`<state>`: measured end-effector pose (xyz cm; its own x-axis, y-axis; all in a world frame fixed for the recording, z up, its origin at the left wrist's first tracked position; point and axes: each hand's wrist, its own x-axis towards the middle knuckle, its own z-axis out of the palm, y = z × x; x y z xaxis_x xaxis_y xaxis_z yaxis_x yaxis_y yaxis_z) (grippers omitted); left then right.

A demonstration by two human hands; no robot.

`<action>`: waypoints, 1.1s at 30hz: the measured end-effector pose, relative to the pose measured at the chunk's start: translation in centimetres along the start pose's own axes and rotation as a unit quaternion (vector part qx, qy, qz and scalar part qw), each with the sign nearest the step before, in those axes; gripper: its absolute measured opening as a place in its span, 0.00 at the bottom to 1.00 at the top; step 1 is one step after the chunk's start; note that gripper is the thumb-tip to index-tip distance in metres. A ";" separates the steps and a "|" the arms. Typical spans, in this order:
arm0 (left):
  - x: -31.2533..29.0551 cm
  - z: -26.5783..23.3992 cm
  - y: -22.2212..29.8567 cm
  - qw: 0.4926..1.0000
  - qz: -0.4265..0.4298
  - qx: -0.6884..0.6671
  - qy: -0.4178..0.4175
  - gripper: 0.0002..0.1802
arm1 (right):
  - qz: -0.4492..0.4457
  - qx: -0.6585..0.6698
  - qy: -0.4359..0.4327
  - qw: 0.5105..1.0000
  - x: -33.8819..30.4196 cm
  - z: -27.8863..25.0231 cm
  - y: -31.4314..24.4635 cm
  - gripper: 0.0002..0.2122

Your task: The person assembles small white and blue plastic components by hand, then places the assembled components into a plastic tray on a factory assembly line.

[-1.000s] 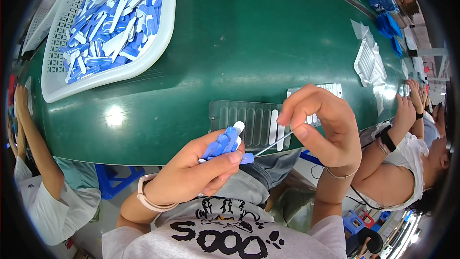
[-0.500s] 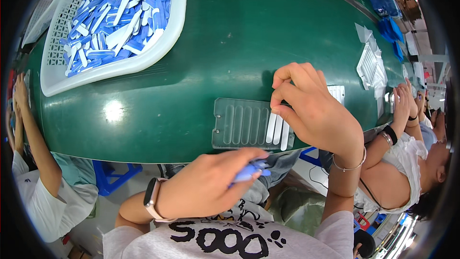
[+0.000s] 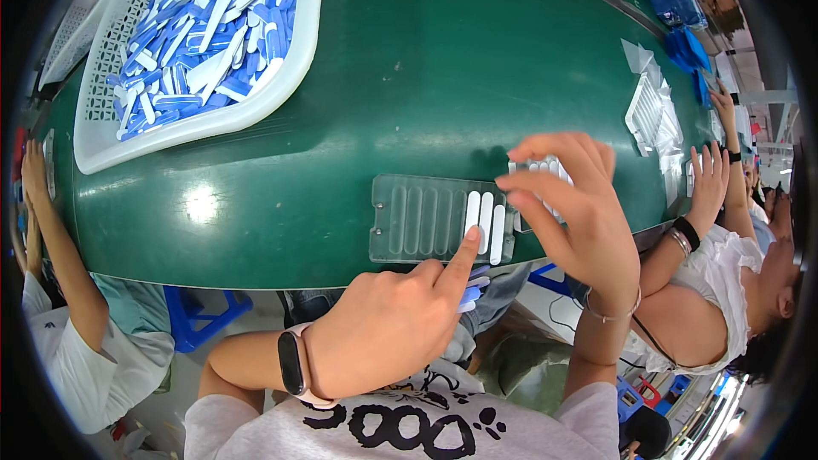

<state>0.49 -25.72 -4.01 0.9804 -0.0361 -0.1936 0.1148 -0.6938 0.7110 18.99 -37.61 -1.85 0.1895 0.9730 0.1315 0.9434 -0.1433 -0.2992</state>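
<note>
A clear slotted tray (image 3: 417,254) lies near the table's front edge, and its right-hand slots hold 3 white strips (image 3: 486,223). My left hand (image 3: 375,332) reaches over the tray's front edge, the index fingertip against the lower part of the leftmost white strip. Several blue strips (image 3: 473,294) stick out from under its curled fingers. Above and right of the tray hovers my right hand (image 3: 588,221), thumb and fingers apart with nothing between them. Partly behind it lies a second slotted piece (image 3: 545,172) with white strips.
A white perforated basket (image 3: 200,138) full of blue and white strips stands at the far left on the green table (image 3: 409,77). Another slotted tray (image 3: 648,115) with clear film lies at the right. Co-workers' hands (image 3: 707,177) rest at the right edge, others at the left.
My right hand has let go of the white strips and moved right, its fingers spreading. My left hand has moved up, index finger now extended onto a strip. The tray has shifted slightly left.
</note>
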 end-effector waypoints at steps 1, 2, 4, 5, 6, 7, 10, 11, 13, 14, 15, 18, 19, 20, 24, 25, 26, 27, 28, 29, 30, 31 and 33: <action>0.0 0.1 -0.1 1.000 -0.002 -0.008 -0.001 0.35 | 0.006 -0.020 -0.030 0.999 -0.9 -0.4 -0.2 0.10; 0.1 0.6 -0.5 1.000 -0.004 -0.008 0.000 0.35 | 0.004 -0.019 -0.030 0.999 -1.6 -0.3 -0.8 0.10; 0.4 1.7 -1.6 0.971 0.053 -0.184 0.140 0.27 | 0.039 -0.081 -0.031 0.995 -3.2 0.1 -2.3 0.16; 0.3 1.4 -1.8 0.972 0.053 -0.183 0.139 0.27 | 0.052 -0.087 -0.058 0.993 -4.0 0.7 -2.7 0.21; 0.2 0.9 -1.8 0.947 0.021 -0.309 0.078 0.22 | 0.062 -0.128 -0.070 0.987 -4.7 1.2 -3.1 0.23; 0.1 0.3 -1.8 0.903 -0.014 -0.429 0.016 0.18 | 0.074 -0.161 -0.061 0.982 -5.2 1.4 -3.5 0.23; 0.1 -1.7 -2.0 0.726 -0.182 -0.653 -0.116 0.11 | 0.094 -0.198 -0.044 0.975 -4.8 1.9 -4.1 0.25; 0.1 -1.8 -1.6 0.710 -0.197 -0.671 -0.087 0.08 | 0.098 -0.205 -0.036 0.973 -4.5 1.9 -4.1 0.25; -0.2 -1.8 -1.7 0.703 -0.195 -0.678 -0.090 0.08 | 0.091 -0.181 -0.032 0.979 -3.8 1.7 -3.6 0.25; -0.4 -1.8 -1.8 0.695 -0.192 -0.687 -0.094 0.08 | 0.084 -0.158 -0.031 0.983 -3.5 1.5 -3.4 0.25; -0.5 -1.7 -1.7 0.695 -0.191 -0.687 -0.091 0.08 | 0.078 -0.143 -0.009 0.987 -3.2 1.1 -3.2 0.20; -0.6 -1.5 -1.3 0.720 -0.158 -0.669 -0.099 0.08 | 0.125 0.101 0.099 0.982 -3.3 1.1 -3.5 0.14; -0.5 -1.4 -1.1 0.731 -0.141 -0.660 -0.097 0.09 | 0.122 0.219 0.140 0.958 -2.7 1.3 -4.1 0.12; -0.5 -1.4 -1.0 0.743 -0.124 -0.651 -0.096 0.09 | 0.106 0.269 0.115 0.950 -2.0 1.1 -4.5 0.11; -1.1 -0.9 -1.7 0.817 -0.071 -0.565 -0.094 0.13 | 0.109 0.374 0.002 0.921 -1.1 1.3 -4.7 0.06; -1.2 -1.0 -1.7 0.816 -0.070 -0.566 -0.093 0.13 | 0.110 0.396 -0.009 0.912 -1.1 1.5 -4.6 0.05; -1.2 -1.3 -1.7 0.814 -0.081 -0.568 -0.086 0.14 | 0.110 0.394 -0.009 0.912 -1.0 1.6 -4.7 0.05; -1.3 -1.4 -1.8 0.812 -0.093 -0.571 -0.078 0.15 | 0.143 0.418 0.004 0.897 -1.2 1.7 -5.0 0.04; -1.3 -1.3 -1.8 0.811 -0.093 -0.573 -0.078 0.15 | 0.176 0.441 0.017 0.880 -1.3 1.7 -5.2 0.04; -1.3 -1.3 -1.9 0.801 -0.104 -0.584 -0.076 0.16 | 0.177 0.440 0.015 0.880 -1.6 1.9 -5.1 0.04; -1.4 -1.3 -1.9 0.792 -0.115 -0.595 -0.075 0.16 | 0.187 0.406 0.049 0.893 -1.9 2.2 -4.8 0.03; -1.3 -1.3 -1.9 0.792 -0.115 -0.595 -0.075 0.16 | 0.196 0.371 0.083 0.904 -2.2 2.3 -4.7 0.03; -1.2 -1.1 -1.8 0.797 -0.103 -0.593 -0.058 0.16 | 0.195 0.371 0.093 0.903 -2.7 2.1 -4.4 0.04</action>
<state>-0.68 -23.60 -4.32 0.9079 -0.1240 -0.4004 0.4091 0.4706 0.7818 13.74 -39.22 -2.81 0.5763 0.8171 0.0150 0.3652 -0.2410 -0.8992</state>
